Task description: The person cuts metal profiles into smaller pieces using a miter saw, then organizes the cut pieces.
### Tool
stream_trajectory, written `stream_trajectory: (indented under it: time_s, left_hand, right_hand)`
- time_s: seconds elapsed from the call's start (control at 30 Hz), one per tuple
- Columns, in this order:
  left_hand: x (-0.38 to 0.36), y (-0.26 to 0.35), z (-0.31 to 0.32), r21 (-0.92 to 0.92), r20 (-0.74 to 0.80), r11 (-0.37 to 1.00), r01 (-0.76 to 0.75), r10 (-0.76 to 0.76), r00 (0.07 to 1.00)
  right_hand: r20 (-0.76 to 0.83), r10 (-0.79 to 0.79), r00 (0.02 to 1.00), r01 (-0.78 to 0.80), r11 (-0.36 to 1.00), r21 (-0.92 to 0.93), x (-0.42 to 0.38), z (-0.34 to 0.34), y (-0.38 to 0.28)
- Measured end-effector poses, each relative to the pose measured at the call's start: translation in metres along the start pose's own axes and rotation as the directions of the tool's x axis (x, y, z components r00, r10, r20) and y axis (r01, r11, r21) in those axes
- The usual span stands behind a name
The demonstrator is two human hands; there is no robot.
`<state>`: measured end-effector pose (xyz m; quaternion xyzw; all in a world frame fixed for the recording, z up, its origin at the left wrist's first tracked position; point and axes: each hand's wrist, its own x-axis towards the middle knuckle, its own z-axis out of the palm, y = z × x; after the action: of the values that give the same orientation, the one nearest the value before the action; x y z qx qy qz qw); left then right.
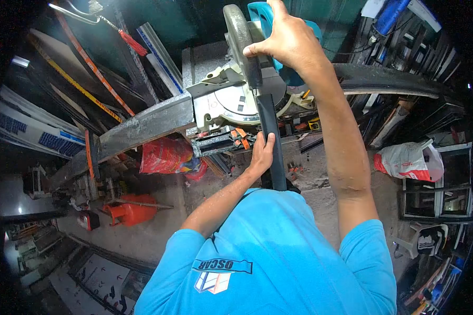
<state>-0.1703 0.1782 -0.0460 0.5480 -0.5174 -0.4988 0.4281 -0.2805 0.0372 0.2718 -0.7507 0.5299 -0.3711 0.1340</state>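
Note:
My left hand (263,153) is closed around a long black profile bar (269,126), which runs from the mitre saw's bed toward my body. My right hand (291,42) is at the top of the teal mitre saw (263,16), over its handle, with the thumb reaching to the grey blade guard (238,39). Some of those fingers are hidden or cut off by the frame's top edge. The guard sits just above the bar's far end. Below the guard is the saw's pale round turntable (228,104).
A long grey beam bench (147,118) stretches left of the saw, and a dark beam (389,79) right. Orange clamps (242,137) lie beneath the saw. On the floor are a red sack (165,156), an orange gas cylinder (134,210) and a white bag (404,161). Profiles lean at both sides.

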Motion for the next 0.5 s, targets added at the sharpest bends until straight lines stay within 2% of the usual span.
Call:
stream_trajectory:
  time_s: [0.1, 0.2, 0.5]
  left_hand:
    - [-0.0002, -0.0005, 0.0010, 0.037, -0.021, 0.999, -0.026, 0.027, 0.999]
    - [-0.0003, 0.0007, 0.0016, -0.016, -0.014, 1.000, -0.007, 0.007, 1.000]
    - [0.0021, -0.0048, 0.0005, 0.034, -0.007, 0.999, 0.002, -0.002, 1.000]
  right_hand:
    - [0.010, 0.014, 1.000, -0.014, 1.000, 0.013, -0.0022, -0.0005, -0.0014]
    - [0.041, 0.036, 0.998, -0.038, 0.998, 0.042, -0.0053, -0.0035, -0.0042]
    - [-0.008, -0.007, 1.000, 0.007, 1.000, 0.013, -0.0084, 0.0028, 0.0002]
